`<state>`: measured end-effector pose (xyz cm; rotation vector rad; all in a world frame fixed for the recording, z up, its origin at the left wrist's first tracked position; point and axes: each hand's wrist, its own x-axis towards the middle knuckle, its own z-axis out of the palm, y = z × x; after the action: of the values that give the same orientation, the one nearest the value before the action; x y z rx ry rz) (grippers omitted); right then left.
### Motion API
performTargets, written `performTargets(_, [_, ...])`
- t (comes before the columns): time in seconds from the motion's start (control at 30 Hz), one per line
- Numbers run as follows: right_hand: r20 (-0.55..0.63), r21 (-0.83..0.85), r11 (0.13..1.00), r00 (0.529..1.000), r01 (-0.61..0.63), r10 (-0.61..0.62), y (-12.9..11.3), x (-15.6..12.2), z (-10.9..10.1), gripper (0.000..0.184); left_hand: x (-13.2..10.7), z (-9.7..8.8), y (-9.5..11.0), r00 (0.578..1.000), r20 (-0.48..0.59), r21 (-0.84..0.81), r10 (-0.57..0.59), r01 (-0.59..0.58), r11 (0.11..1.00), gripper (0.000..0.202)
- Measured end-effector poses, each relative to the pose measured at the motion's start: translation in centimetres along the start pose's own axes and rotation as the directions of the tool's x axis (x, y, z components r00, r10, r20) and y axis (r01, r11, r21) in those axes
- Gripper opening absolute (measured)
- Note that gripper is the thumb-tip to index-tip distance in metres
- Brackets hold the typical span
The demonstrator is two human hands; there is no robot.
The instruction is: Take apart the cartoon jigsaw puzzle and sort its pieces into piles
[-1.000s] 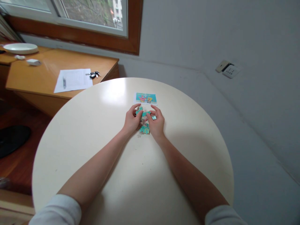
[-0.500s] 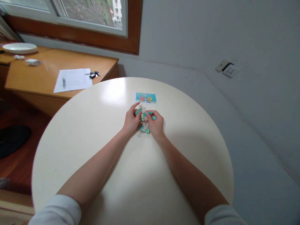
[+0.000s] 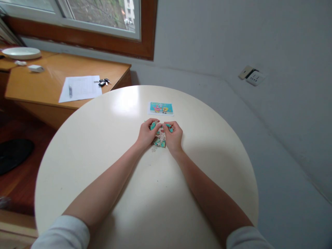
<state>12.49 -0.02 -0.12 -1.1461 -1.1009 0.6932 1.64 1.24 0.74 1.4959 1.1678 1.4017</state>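
Note:
A small heap of jigsaw puzzle pieces (image 3: pixel 160 141), some teal printed and some pale backs, lies on the round white table (image 3: pixel 109 131) between my two hands. My left hand (image 3: pixel 146 133) curls around the heap's left side, closed on teal pieces with its thumb reaching to the middle. On the opposite side my right hand (image 3: pixel 174 136) has its thumb and fingers closed on pieces too; teal bits show beside its fingertips. The fingertips of both hands nearly meet. Exactly how many pieces each one grips is hidden.
Beyond the heap lies a picture card (image 3: pixel 161 108) with cartoon figures on teal. To the left, a wooden desk (image 3: pixel 41 84) bears a paper sheet (image 3: pixel 81 88), keys (image 3: pixel 103 82), a pen (image 3: pixel 70 91), a white box (image 3: pixel 36 68) and a white round object (image 3: pixel 22 53). A wall with sockets (image 3: pixel 255 77) stands right.
My left hand's raised index finger has come down and curled in over the pieces. Both hands' fingertips have drawn closer together, covering the top of the heap.

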Motion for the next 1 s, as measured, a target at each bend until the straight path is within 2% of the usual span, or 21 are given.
performTargets(0.13, [0.051, -0.001, 1.0, 0.999, -0.009, 0.009, 0.3, 0.07, -0.05, 0.026, 0.0, 0.0, 0.1, 1.0, 0.008, -0.032, -0.011, 0.011, 0.999, 0.014])
performTargets(0.3, [0.064, 0.048, 0.999, 0.998, -0.011, 0.008, -0.02, -0.02, 0.18, 0.032, -0.1, 0.06, 0.03, 0.995, 0.078, -0.147, -0.062, 0.072, 0.986, 0.02])
performTargets(0.37, [0.075, 0.088, 0.995, 0.997, -0.037, 0.031, -0.08, -0.09, 0.31, 0.035, -0.08, 0.07, -0.09, 0.996, 0.088, -0.126, -0.035, 0.046, 0.991, 0.018])
performTargets(0.5, [0.105, 0.125, 0.989, 0.992, -0.077, 0.064, -0.02, -0.18, 0.46, 0.037, 0.07, 0.08, -0.26, 0.999, 0.037, -0.03, 0.024, -0.023, 0.999, 0.011])
performTargets(0.67, [0.066, 0.025, 0.999, 0.997, -0.045, 0.044, -0.07, 0.01, 0.21, 0.037, 0.18, 0.02, -0.21, 0.999, -0.026, 0.031, 0.047, -0.047, 0.998, 0.012])
performTargets(0.8, [0.05, -0.024, 0.998, 0.997, -0.053, 0.054, 0.03, 0.2, -0.09, 0.037, 0.16, -0.18, -0.08, 0.998, -0.062, 0.011, 0.014, -0.013, 1.0, 0.013])
performTargets(1.0, [0.053, -0.016, 0.999, 0.997, -0.048, 0.048, 0.02, 0.2, -0.13, 0.034, 0.05, -0.24, 0.12, 1.0, 0.026, -0.04, -0.008, 0.009, 0.999, 0.016])
